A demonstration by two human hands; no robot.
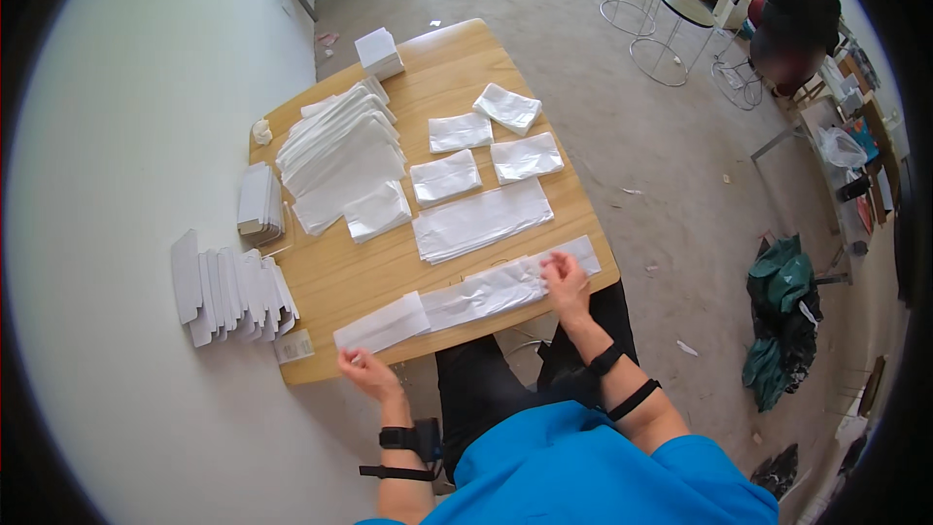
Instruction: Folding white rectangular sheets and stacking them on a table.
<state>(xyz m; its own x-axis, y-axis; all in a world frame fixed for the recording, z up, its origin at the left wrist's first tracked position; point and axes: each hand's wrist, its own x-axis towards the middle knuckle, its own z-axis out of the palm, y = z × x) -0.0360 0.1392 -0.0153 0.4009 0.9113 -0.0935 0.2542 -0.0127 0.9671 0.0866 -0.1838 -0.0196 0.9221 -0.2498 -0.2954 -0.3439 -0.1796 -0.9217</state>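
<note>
A long white strip [481, 297] of thin, creased sheet lies along the table's near edge, with smoother flat panels at both ends. My right hand [567, 284] is over its right part, fingers curled together against the sheet; whatever they pinch is too small to make out. Beside the strip's left end, at the near corner, is my left hand [369, 372], its fingers bent and closed; I cannot make out what is between them. Just beyond the strip rests a wide folded white sheet stack [483, 221]. Several smaller folded white packets [445, 177] are set out behind that.
A fanned pile of white sheets [340, 160] covers the wooden table's [457, 58] left side. White card stacks [259, 202] and folded cartons [233, 292] line the wall side. A white box [379, 53] stands at the far edge. Another person [792, 34] is at the far right, near stools [685, 6].
</note>
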